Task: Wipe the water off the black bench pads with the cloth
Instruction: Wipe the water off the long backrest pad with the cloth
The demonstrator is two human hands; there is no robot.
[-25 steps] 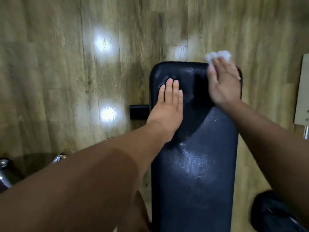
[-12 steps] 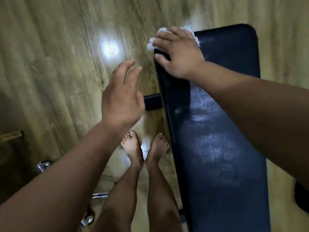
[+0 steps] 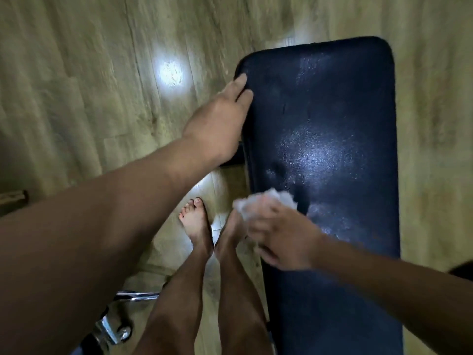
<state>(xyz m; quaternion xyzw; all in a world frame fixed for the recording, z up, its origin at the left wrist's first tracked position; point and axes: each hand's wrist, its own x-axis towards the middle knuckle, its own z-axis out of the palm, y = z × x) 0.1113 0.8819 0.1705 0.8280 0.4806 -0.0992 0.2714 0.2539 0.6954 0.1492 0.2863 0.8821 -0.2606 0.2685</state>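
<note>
Two grips meet the black bench pad [image 3: 340,103]; left grip [image 3: 217,119] rests flat; right grip [image 3: 284,239], blurred, apparently clutches the cloth [image 3: 258,203].

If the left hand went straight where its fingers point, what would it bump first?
Probably the black bench pad: the fingers of the left hand lie at its left edge, though contact is hard to judge.

The floor [image 3: 76,73] is pale wood-look planking with a greenish-brown grain. A round white glare [image 3: 170,73] from a light sits on the far boards, and a fainter patch [image 3: 204,184] (more stretched) lies nearer. At the near left a chrome bar [image 3: 138,295] and shiny metal fittings [image 3: 112,329] gleam. A brown wooden piece [image 3: 12,197] shows at the left edge.
</note>
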